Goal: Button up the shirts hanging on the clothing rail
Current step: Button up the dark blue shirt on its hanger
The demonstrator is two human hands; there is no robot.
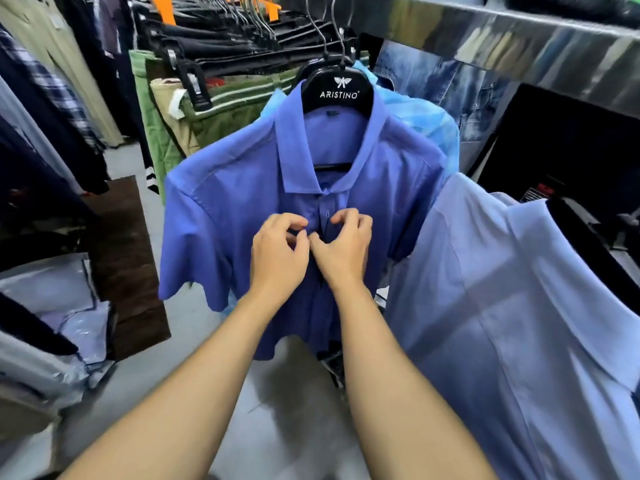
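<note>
A blue short-sleeved shirt (225, 202) hangs on a black hanger (337, 90) marked ARISTINO from the shiny metal rail (485, 32). Its collar is closed at the top. My left hand (277, 251) pinches the placket's left edge at chest height. My right hand (343, 247) pinches the right edge, fingertips meeting the left hand's. The button itself is hidden by my fingers. A paler blue shirt (502, 306) hangs to the right, nearer to me.
Dark trousers on clip hangers (221, 39) and green and khaki shorts (214, 116) hang behind the shirt. Jeans (433, 84) hang at the back right. Plaid and dark garments (41, 98) line the left. A brown mat (128, 265) lies on the grey floor.
</note>
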